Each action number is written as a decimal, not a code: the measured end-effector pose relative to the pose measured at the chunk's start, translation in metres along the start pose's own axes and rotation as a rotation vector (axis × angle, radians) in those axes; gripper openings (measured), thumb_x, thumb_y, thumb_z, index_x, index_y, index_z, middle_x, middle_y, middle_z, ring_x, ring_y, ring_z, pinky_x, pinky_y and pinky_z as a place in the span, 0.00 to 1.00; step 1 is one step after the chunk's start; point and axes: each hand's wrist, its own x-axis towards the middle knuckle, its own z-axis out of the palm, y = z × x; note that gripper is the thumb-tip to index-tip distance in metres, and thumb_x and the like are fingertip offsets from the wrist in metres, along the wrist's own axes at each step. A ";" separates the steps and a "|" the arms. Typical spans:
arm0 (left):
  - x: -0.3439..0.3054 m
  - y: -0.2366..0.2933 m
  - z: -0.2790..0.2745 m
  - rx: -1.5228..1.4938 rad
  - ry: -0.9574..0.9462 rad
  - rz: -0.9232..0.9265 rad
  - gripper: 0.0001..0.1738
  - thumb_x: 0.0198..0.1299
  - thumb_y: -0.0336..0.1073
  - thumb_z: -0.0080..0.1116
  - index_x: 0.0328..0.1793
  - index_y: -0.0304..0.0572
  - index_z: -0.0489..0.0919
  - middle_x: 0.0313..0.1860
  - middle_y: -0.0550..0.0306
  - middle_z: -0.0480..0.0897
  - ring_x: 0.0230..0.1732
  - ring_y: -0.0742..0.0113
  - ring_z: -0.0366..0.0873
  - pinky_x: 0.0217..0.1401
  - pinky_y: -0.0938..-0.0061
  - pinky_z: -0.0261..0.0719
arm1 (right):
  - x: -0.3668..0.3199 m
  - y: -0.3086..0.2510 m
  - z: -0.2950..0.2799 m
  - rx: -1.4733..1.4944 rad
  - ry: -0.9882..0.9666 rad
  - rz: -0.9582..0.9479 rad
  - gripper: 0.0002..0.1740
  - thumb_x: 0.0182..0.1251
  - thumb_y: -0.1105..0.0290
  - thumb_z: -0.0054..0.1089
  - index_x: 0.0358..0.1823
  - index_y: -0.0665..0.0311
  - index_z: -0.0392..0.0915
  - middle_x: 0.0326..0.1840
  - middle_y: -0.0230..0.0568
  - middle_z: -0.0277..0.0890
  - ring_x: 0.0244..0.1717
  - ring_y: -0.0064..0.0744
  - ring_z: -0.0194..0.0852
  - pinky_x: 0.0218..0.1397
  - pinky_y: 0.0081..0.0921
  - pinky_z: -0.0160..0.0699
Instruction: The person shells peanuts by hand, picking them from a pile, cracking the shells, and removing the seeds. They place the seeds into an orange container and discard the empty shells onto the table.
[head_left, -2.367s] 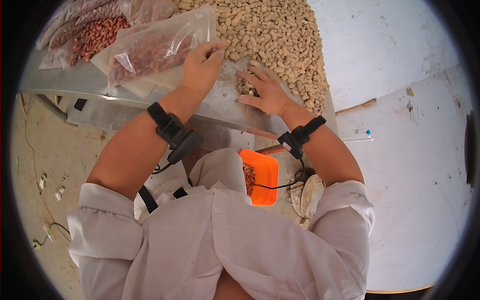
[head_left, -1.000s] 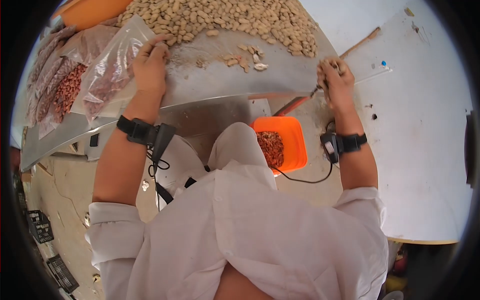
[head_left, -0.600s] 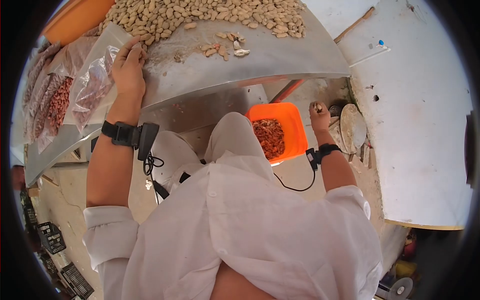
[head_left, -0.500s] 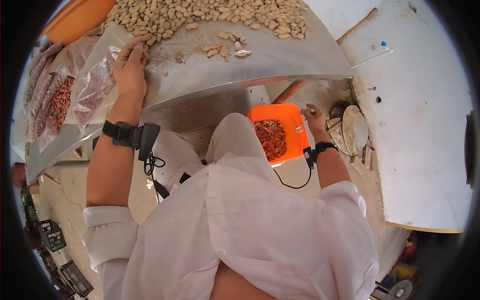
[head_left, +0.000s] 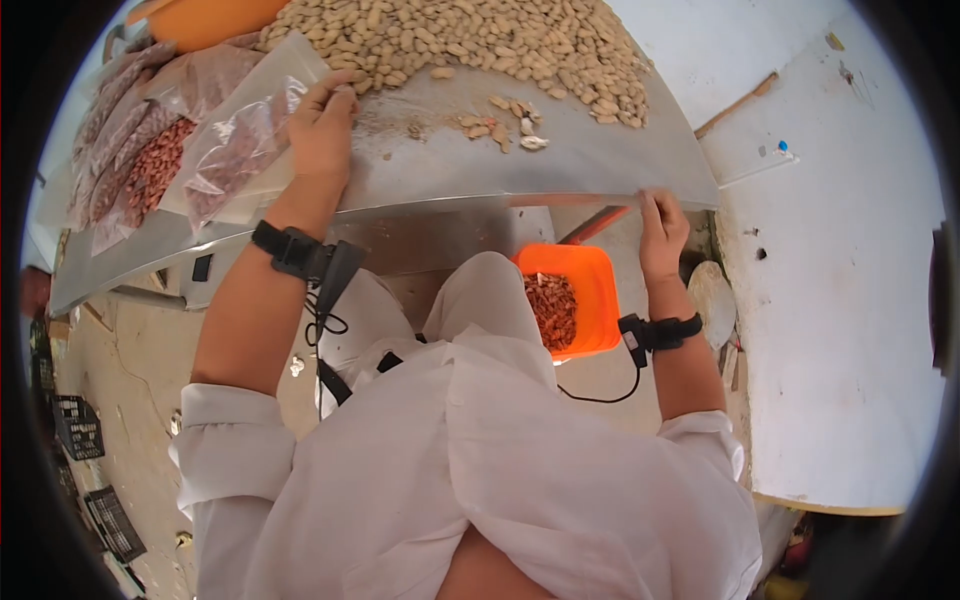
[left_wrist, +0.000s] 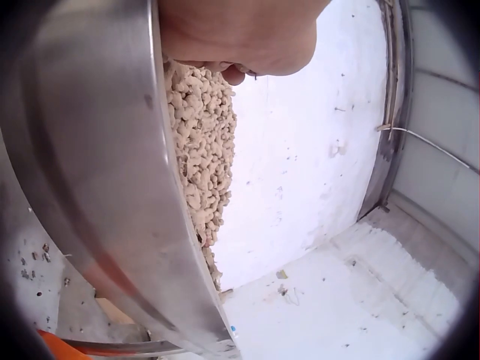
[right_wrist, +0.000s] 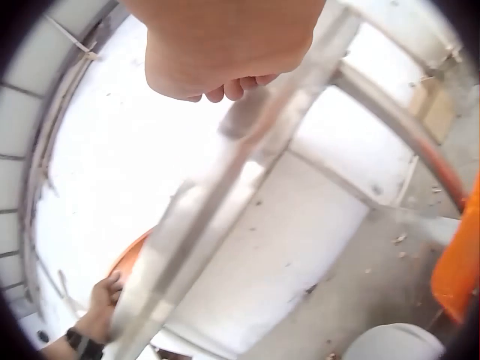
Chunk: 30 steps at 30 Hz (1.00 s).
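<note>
The left hand (head_left: 322, 130) lies on the steel counter (head_left: 560, 165) at upper centre, its fingers curled on the mouth of a clear bag (head_left: 240, 140) of red kernels; a pile of unshelled peanuts (head_left: 480, 40) sits just above it; a few cracked shells (head_left: 505, 120) lie near the middle. The right hand (head_left: 660, 230), well apart at right, holds nothing, its straight fingers touching the counter's front edge; below the counter stands an orange tub (head_left: 605, 300) of shelled kernels (head_left: 553, 310).
</note>
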 end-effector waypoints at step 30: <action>-0.048 0.061 0.014 0.176 0.048 0.156 0.13 0.54 0.29 0.48 0.44 0.35 0.78 0.30 0.44 0.79 0.29 0.58 0.76 0.35 0.68 0.73 | 0.035 -0.189 0.184 -0.213 -0.538 -0.717 0.11 0.55 0.70 0.57 0.38 0.70 0.76 0.41 0.50 0.74 0.44 0.52 0.71 0.48 0.38 0.70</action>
